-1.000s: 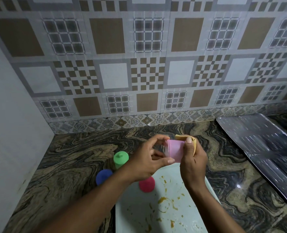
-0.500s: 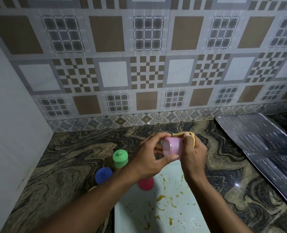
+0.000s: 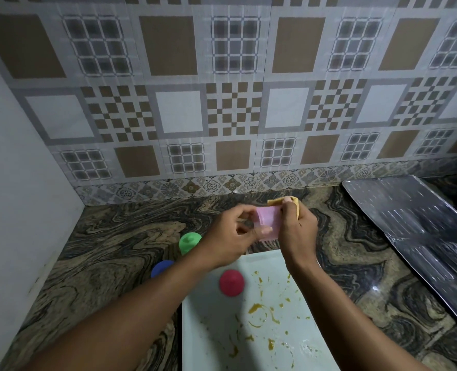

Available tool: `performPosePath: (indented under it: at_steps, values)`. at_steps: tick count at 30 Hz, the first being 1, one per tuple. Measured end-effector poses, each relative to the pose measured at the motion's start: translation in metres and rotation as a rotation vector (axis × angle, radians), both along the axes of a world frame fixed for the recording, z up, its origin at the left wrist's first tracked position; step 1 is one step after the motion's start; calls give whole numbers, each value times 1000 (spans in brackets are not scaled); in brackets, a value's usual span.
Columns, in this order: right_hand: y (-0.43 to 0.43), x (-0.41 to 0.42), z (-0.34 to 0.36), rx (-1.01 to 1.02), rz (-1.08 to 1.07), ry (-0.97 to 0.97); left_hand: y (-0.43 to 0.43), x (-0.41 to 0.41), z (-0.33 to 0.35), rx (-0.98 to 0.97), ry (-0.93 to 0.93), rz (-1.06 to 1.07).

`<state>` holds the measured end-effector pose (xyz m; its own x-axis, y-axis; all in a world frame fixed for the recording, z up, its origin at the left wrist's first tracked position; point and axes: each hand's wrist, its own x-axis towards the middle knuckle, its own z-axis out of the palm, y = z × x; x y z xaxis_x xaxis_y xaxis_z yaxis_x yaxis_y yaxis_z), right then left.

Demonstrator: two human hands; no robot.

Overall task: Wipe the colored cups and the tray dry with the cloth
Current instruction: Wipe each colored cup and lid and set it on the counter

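Note:
A light pink cup (image 3: pixel 268 223) is held on its side above the counter between both hands. My left hand (image 3: pixel 228 238) grips its open end with thumb and fingers. My right hand (image 3: pixel 298 232) presses a yellow cloth (image 3: pixel 275 202) against the cup's base, with most of the cloth hidden behind the fingers. A white tray (image 3: pixel 214 330) smeared with orange-brown stains lies below, and a red cup (image 3: pixel 231 282) stands upside down on it. A green cup (image 3: pixel 189 242) and a blue cup (image 3: pixel 161 267) stand upside down on the counter to the tray's left.
The marbled stone counter (image 3: pixel 109 253) ends at a patterned tile wall (image 3: pixel 222 116) behind and a plain white wall (image 3: pixel 16 183) on the left. A shiny foil-covered sheet (image 3: pixel 420 231) lies on the counter to the right.
The pink cup has turned between my hands and the cloth has shifted round its base. My view has tilted slightly, so the hands sit a little higher against the counter.

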<state>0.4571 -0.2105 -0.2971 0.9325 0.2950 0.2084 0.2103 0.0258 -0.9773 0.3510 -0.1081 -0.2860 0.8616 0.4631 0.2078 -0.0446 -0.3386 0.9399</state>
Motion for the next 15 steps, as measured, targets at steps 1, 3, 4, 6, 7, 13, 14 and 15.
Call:
performPosePath:
  at_steps: [1, 3, 4, 6, 7, 13, 14, 15]
  values:
    - [1, -1, 0, 7, 6, 0, 0, -1, 0, 77, -17, 6]
    - [3, -2, 3, 10, 10, 5, 3, -4, -1, 371, -84, 13]
    - [4, -2, 4, 0, 12, 2, 4, -5, -2, 498, -107, 10]
    - [5, -2, 5, -20, 20, -7, 7, -8, -4, 484, -83, 18]
    - [6, -3, 5, -24, 16, -8, 6, -9, -2, 367, -32, 29]
    - [7, -8, 4, -21, 7, -11, 4, -8, -2, 434, -39, 18]
    - [7, -8, 4, -14, 12, -9, 6, -9, -3, 549, -68, 12]
    - [7, -8, 5, -11, 15, -11, 9, -9, -4, 579, -80, 6]
